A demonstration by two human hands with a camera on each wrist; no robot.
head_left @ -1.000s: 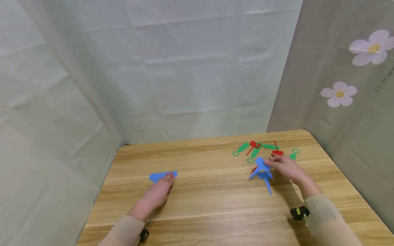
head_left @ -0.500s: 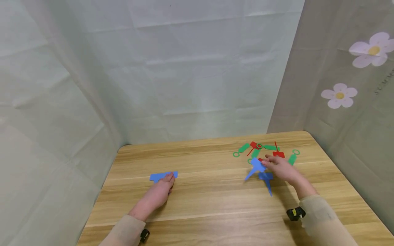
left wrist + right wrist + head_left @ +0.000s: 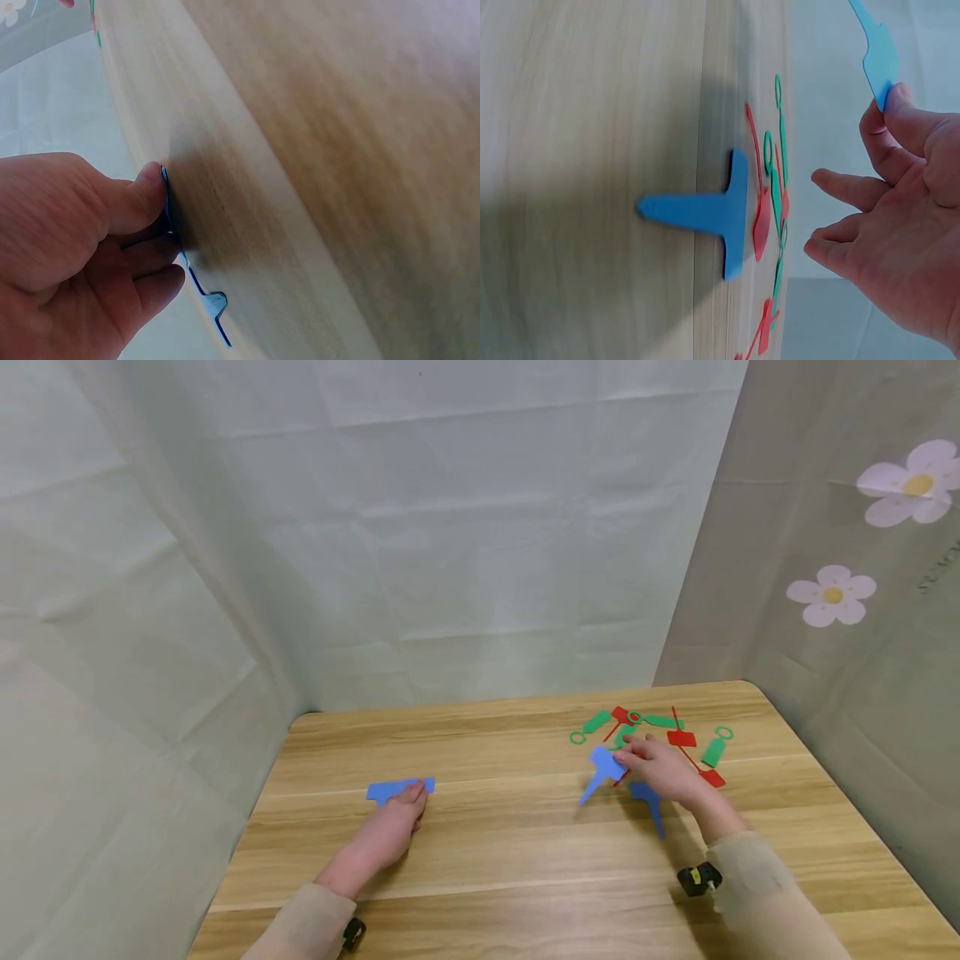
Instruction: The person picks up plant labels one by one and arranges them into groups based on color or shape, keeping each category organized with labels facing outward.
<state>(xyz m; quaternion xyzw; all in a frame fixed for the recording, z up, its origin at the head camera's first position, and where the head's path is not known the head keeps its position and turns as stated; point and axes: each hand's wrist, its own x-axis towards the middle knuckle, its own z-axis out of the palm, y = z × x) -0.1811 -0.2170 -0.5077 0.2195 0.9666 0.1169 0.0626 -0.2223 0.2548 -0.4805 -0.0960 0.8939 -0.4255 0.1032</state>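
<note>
Between thumb and index finger, my right hand (image 3: 663, 770) pinches a blue T-shaped plant label (image 3: 606, 764) with its spike pointing down-left. In the right wrist view that label (image 3: 881, 60) is raised above the table, the other fingers spread apart. Another blue T-shaped label (image 3: 705, 214) lies flat below the right hand, partly covered by it in the head view. At the left, my left hand (image 3: 392, 828) grips blue label plastic (image 3: 382, 791) close to the tabletop. The left wrist view shows its thumb and fingers around the blue edge (image 3: 214, 303); the hand hides the rest.
Green ring-ended tags (image 3: 713, 752) and red T-shaped labels (image 3: 681, 738) lie scattered at the back right of the wooden table (image 3: 487, 877). Pale cloth walls (image 3: 480, 568) stand behind and at both sides, close to the table's edges.
My right hand has moved left with the pinched blue label, away from the blue label on the table. A red label behind the hand has come into view. The left hand stays put.
</note>
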